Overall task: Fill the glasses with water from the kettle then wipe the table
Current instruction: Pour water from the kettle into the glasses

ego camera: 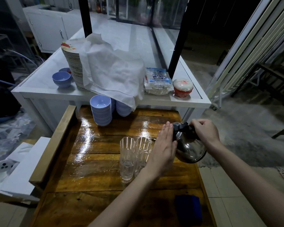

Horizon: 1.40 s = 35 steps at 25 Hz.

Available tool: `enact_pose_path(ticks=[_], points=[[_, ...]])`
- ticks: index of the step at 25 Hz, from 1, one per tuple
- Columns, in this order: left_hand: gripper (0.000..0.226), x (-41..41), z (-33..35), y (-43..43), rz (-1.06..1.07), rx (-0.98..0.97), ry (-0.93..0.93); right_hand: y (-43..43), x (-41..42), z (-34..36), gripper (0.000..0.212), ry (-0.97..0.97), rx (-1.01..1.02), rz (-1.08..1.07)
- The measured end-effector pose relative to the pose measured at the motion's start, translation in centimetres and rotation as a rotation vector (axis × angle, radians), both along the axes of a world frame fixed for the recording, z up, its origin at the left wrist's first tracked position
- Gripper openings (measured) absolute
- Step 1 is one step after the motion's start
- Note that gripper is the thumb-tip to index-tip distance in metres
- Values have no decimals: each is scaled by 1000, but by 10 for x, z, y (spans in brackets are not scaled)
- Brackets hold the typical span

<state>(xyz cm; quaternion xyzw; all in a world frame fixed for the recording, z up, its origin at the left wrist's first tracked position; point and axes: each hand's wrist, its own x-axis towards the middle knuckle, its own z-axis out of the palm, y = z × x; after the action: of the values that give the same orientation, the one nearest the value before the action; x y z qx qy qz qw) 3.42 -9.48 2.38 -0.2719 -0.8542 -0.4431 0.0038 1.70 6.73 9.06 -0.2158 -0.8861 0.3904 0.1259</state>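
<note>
Kettle: the round, shiny steel kettle with a black lid and handle point(189, 149) sits at the right edge of the table and tilts left toward the glasses. Its spout tip shows just beside the rim of the farther glass.
Right hand: the right hand point(205, 131) has its fingers curled round the kettle's black handle.
Left hand: the left hand point(164, 148) lies flat against the kettle's left side, with its fingers straight and together, gripping nothing.
Glasses: two tall, ribbed clear glasses point(127, 161) stand upright and touching, just left of the left hand. A little water shows low in the nearer one. I cannot tell the level in the farther one.
Table: the glossy brown wooden plank table point(92, 169) shines with wet-looking highlights.
Wiper: a dark blue rectangular pad point(188, 208) lies near the table's near right corner, well apart from the glasses.
Bowls: stacks of pale blue bowls point(102, 110) stand at the table's far end.
Counter: a white counter point(39, 86) behind the table carries a tall stack of plates point(73, 66) partly draped by a white cloth point(113, 71).
</note>
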Motion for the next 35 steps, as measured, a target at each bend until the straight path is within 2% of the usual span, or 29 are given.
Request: enact_pose_path(ticks=[14, 35], points=[[60, -2, -10, -10, -5, -34, -17, -11, -5, 9, 38, -1, 106, 142], [62, -6, -9, -16, 20, 12, -25, -26, -20, 26, 29, 13, 246, 191]])
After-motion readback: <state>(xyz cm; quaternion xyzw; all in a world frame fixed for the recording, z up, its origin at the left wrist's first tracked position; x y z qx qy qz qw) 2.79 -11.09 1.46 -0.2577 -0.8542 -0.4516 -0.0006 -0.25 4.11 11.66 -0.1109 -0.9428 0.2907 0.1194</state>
